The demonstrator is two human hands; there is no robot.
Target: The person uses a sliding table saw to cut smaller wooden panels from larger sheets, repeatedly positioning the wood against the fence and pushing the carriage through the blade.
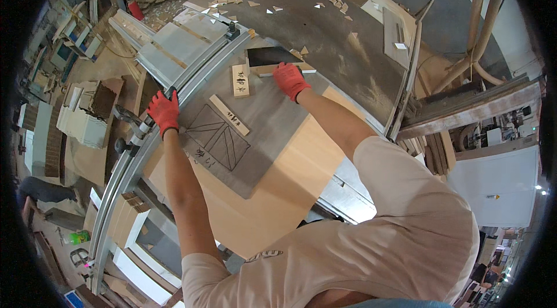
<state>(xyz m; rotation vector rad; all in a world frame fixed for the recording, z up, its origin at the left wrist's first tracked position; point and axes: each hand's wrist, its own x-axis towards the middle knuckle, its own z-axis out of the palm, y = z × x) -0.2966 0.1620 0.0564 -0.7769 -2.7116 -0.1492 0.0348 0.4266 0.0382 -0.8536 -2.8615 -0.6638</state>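
Note:
My left hand [164,112], in a red glove, is closed over the edge of a long metal rail [204,70], beside a small black fitting. My right hand [290,80], also gloved in red, grips the near edge of a dark-faced board piece [268,56] with a pale edge; its fingertips are partly hidden. Between my hands lie a short pale wood block [240,80] and a narrow wood strip [230,115], both with handwriting. They rest on a grey panel [264,160] with a hand-drawn rectangle of slanting lines.
A tan board [290,183] lies under the grey panel, close to my body. Triangular offcuts [253,3] and sawdust litter the dark tabletop [325,29]. Clamp knobs [120,145] stick out left of the rail. Stacked boards [87,113] stand further left; a raised panel edge [415,58] borders the right.

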